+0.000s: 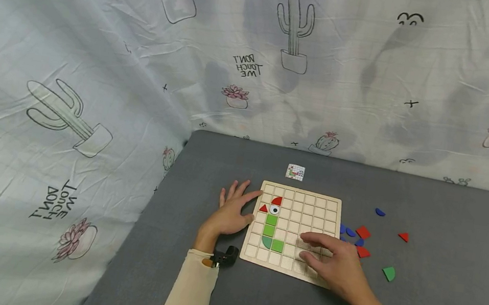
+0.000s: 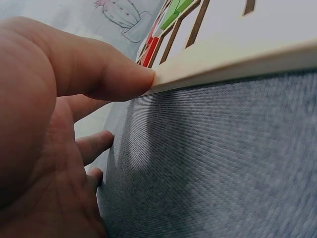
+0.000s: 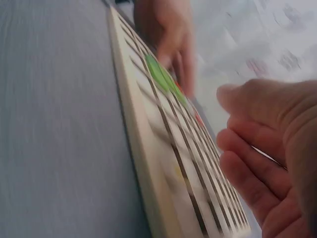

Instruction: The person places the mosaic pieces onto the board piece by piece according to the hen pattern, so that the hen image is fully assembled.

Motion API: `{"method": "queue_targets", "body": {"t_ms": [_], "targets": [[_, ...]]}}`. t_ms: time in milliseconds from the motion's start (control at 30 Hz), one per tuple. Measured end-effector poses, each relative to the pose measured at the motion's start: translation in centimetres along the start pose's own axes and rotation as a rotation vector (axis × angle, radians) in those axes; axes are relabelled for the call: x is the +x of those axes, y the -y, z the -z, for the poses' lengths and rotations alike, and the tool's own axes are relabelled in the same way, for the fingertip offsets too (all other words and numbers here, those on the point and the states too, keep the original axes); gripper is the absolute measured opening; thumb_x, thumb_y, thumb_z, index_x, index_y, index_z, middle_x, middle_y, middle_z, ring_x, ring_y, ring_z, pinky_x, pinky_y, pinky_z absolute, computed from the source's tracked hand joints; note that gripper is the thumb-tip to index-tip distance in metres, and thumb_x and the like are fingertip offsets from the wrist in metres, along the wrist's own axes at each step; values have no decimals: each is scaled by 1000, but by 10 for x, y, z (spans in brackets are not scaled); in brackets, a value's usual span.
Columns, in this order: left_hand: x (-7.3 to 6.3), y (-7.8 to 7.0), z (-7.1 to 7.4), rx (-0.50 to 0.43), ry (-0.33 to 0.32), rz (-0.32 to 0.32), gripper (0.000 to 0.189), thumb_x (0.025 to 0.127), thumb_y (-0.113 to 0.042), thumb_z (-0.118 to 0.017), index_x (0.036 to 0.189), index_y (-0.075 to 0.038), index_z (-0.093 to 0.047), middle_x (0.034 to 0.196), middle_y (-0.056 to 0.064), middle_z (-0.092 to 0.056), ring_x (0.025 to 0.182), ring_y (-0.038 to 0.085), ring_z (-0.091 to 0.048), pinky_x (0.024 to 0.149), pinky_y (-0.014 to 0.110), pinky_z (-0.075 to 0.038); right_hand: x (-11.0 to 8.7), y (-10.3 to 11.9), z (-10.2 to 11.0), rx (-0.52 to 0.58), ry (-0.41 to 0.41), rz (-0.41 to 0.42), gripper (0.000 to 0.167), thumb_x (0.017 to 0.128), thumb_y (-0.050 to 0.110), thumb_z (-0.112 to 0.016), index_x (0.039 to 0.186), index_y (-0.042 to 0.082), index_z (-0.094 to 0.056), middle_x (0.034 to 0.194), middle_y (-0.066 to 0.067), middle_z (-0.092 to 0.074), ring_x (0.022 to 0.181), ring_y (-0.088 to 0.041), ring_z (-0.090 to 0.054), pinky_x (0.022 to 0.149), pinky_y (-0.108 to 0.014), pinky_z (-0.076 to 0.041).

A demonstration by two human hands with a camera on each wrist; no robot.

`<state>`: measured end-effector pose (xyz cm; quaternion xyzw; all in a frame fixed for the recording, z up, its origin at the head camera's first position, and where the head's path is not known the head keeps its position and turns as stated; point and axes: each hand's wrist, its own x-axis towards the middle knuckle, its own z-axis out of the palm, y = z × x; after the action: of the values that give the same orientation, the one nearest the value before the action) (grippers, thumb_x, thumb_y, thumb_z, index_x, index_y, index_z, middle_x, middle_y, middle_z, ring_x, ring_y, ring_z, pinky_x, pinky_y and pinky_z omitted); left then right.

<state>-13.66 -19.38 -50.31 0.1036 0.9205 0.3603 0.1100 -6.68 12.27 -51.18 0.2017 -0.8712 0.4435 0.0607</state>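
Note:
A wooden grid board [image 1: 313, 213] lies on the grey table. In its left columns sit a red quarter-circle [image 1: 277, 200], an eye tile [image 1: 274, 210], a red triangle [image 1: 263, 208], several green squares [image 1: 271, 220] and a green quarter-circle [image 1: 266, 242]. My left hand [image 1: 229, 216] rests at the board's left side, its thumb against the edge and the other fingers spread. Over the board's lower right part hovers my right hand [image 1: 341, 265], thumb and fingers apart and bent loosely. No piece shows between them in the right wrist view.
Right of the board lie red squares [image 1: 363, 232], several blue pieces [image 1: 350, 232], a lone blue half-circle [image 1: 380, 211], a red triangle [image 1: 403, 237] and a green quarter-circle [image 1: 389, 273]. Beyond the board is a small picture card [image 1: 295, 172]. Printed cloth [image 1: 325, 101] hangs behind the table.

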Motion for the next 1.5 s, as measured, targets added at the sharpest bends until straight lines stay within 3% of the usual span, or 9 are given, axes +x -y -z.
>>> {"method": "queue_targets", "body": {"t_ms": [133,333,500,567,767,1100,1333,1500], "targets": [[-1,-1,0,0,4,1,70,98,-7,-68,165,-21,-52,183,15,-19,172,43,3,131,72,12,-14,-18,28,13,-53,-22,40,84,9,-95,121,20,-83,109,3,-84,91,-8,-76,77,-19,-58],[-2,-1,1,4,7,7,69,98,-7,-69,165,-20,-53,183,16,-19,171,44,3,131,72,11,-37,-44,72,0,-146,-91,44,83,2,-94,123,18,-83,108,0,-85,96,9,-74,85,-4,-53],[-4,3,0,-18,-9,-1,68,98,-7,-68,163,-18,-54,183,19,-20,171,46,2,131,72,12,-52,-62,96,-65,-186,-113,47,81,1,-95,123,18,-83,111,19,-82,104,21,-67,90,1,-48],[-2,12,-5,-27,-29,-31,69,97,-7,-66,164,-20,-54,182,19,-22,171,46,1,130,74,12,-58,-68,102,-81,-201,-116,48,79,0,-96,121,18,-84,110,24,-80,104,23,-65,90,2,-46],[-4,13,-5,-53,-43,-44,70,95,-7,-65,163,-21,-55,182,20,-22,170,48,1,129,75,13,-80,-74,110,-69,-206,-157,44,78,-4,-95,117,14,-84,105,20,-83,96,18,-70,83,0,-50],[-2,3,-2,-12,-7,12,69,98,-8,-67,164,-19,-53,183,17,-20,171,44,2,131,71,12,-100,-75,113,-165,-260,-235,42,79,-1,-96,116,13,-84,105,38,-72,94,27,-63,78,1,-48],[-1,-1,-3,-16,-9,-9,69,97,-6,-66,164,-16,-53,182,20,-20,171,46,2,131,72,12,-115,-73,113,-272,-276,-282,39,72,0,-99,107,12,-84,95,26,-76,91,34,-53,78,4,-43],[-2,-1,-2,-35,-23,-24,69,95,-6,-66,163,-15,-54,181,23,-21,170,49,1,130,74,13,-111,-74,112,-262,-301,-251,44,73,5,-100,113,13,-84,106,45,-64,99,37,-50,84,6,-39]]}}
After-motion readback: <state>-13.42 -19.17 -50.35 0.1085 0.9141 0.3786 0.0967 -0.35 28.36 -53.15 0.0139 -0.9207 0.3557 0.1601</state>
